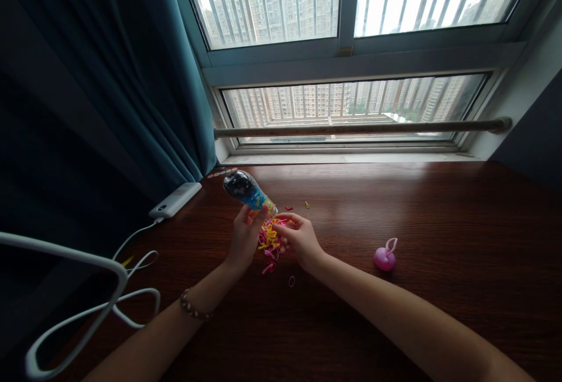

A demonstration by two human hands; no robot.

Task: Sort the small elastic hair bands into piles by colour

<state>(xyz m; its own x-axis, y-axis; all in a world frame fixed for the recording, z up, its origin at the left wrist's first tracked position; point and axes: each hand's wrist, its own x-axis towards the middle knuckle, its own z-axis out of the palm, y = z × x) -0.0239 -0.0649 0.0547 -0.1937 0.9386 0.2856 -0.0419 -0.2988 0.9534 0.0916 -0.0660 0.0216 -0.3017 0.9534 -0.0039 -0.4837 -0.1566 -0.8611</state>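
looks midway, bottle contents unclear: left hand (244, 237) has its fingers round the tilted bottle (249, 190), right hand (304, 240) near its narrow end, can't tell if pinching, pink and yellow bands (268, 236) left heaped loose on the tabletop (342, 323).

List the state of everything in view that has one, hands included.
Bottle, tilted, neck end low; cap state unclear.
Left hand, closed on the bottle.
Right hand, fingers bent at the bands; grip unclear.
Bands, loosely heaped, a few lying apart.
Pink looped object, resting, loop up.
White device, lying flat.
White cable, loosely looped.
Curtain, hanging in folds.
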